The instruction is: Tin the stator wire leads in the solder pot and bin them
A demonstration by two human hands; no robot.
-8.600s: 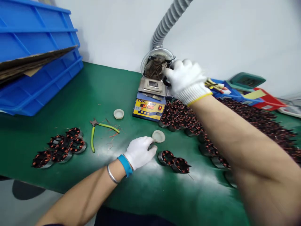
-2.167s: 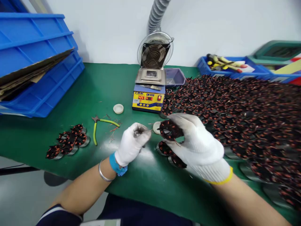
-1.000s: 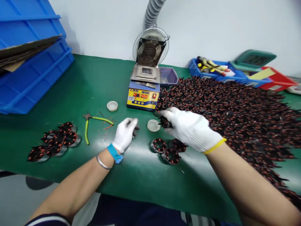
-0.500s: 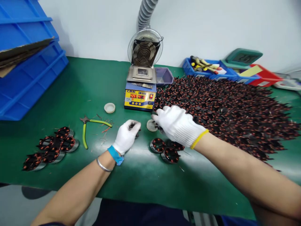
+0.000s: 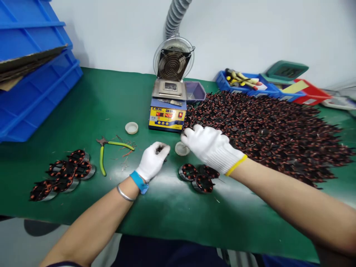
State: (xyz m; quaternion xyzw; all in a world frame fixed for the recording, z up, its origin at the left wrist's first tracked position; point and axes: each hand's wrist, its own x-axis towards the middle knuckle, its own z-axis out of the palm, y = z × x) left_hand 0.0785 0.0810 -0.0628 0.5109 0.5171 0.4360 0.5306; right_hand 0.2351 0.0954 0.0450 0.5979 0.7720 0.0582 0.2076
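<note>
My left hand (image 5: 154, 160), in a white glove with a blue wristband, rests on the green mat (image 5: 116, 100). Its fingertips are pinched on a small dark thing I cannot name. My right hand (image 5: 210, 146), also gloved, hovers palm down with fingers curled beside a small white round dish (image 5: 180, 150), at the near edge of a big heap of copper-wound stator coils (image 5: 267, 126). What its fingers hold is hidden. Three stator coils (image 5: 198, 177) lie just below it.
A yellow and blue solder pot (image 5: 167, 116) stands behind the hands, with a fan (image 5: 172, 65) and grey hose (image 5: 175, 16). Green-handled cutters (image 5: 107, 148), a white lid (image 5: 131, 128) and several stators (image 5: 62, 174) lie left. Blue crates (image 5: 30, 74) far left; tool tray (image 5: 241, 79) at the back right.
Over the last second my right hand drew a little left, up against the white dish; the dark coil seen in it earlier no longer shows. The left hand kept its pinch in place.
</note>
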